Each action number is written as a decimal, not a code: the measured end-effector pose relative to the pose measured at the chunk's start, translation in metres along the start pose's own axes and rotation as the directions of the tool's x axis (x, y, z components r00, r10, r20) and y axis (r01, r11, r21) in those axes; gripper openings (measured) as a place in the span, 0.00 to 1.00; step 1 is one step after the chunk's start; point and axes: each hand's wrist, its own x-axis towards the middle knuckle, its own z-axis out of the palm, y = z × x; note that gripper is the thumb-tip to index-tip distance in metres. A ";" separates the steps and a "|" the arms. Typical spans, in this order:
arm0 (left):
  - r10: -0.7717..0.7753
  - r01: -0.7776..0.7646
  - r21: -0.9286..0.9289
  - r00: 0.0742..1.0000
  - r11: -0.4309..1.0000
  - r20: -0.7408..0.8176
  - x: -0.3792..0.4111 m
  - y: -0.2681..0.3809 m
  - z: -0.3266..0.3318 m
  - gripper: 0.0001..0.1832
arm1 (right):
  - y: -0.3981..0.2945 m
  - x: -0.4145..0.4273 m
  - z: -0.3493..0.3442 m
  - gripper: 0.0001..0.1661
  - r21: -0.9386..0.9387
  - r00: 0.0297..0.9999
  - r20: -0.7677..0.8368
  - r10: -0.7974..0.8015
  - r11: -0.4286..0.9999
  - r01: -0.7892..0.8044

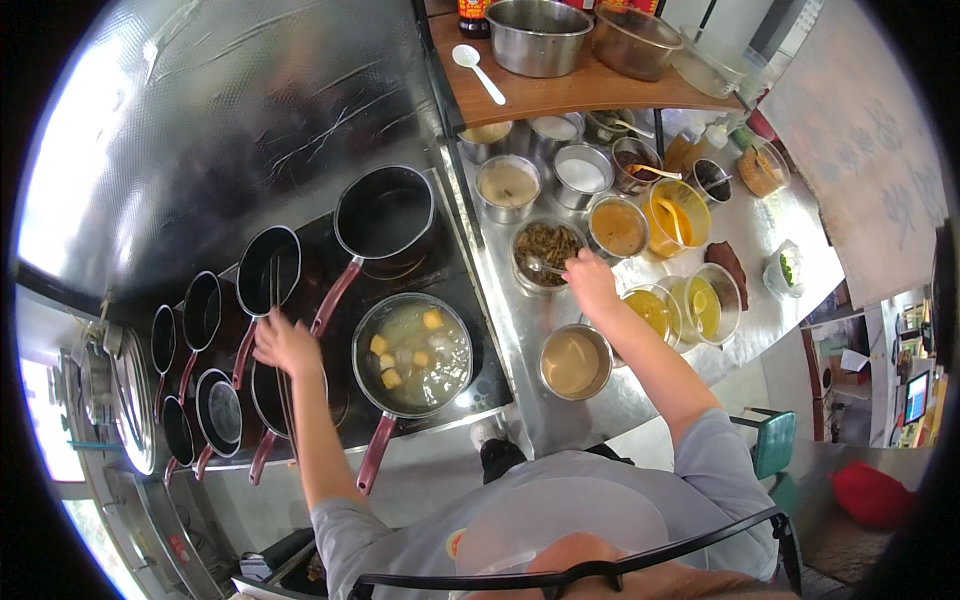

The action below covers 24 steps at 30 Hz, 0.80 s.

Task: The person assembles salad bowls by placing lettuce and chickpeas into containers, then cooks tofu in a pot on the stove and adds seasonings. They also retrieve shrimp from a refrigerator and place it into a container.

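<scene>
My left hand [285, 343] grips a pair of long chopsticks [275, 279], their upper ends over a dark saucepan [264, 247] at the back of the stove. On the counter, my right hand [591, 283] has hold of a metal spoon [541, 265]. The spoon's bowl rests in a tub of chopped brown food [551, 244], perhaps preserved vegetable. Between my hands, a saucepan of bubbling pale broth [420, 382] holds several golden cubes [433, 319] and some pale round pieces. Below my right hand stands a metal pot of tan liquid [574, 363].
More dark saucepans [384, 199] with reddish handles line the black stove. Metal and plastic tubs of seasonings, including orange sauce [673, 219] and white granules [581, 176], crowd the counter. A wooden shelf [555, 97] above carries a white spoon [480, 75] and a steel basin [538, 49].
</scene>
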 end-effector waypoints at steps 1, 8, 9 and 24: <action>0.099 -0.126 -0.178 0.983 0.976 -0.151 0.000 0.039 -0.022 0.23 | -0.006 0.004 -0.002 0.06 -0.052 0.999 -0.022 -0.032 0.998 0.030; 0.449 0.369 -0.842 0.722 0.394 0.526 -0.113 0.257 -0.033 0.24 | -0.023 0.033 -0.006 0.05 0.023 0.996 -0.057 -0.073 0.997 0.074; 0.452 0.624 -0.720 0.571 0.304 0.685 -0.126 0.281 -0.028 0.29 | -0.021 0.039 -0.005 0.04 0.040 0.992 -0.082 -0.093 0.995 0.096; 0.323 0.758 -0.649 0.598 0.070 0.734 -0.163 0.345 -0.036 0.38 | 0.013 0.042 -0.003 0.09 0.346 0.972 0.143 -0.185 0.930 0.126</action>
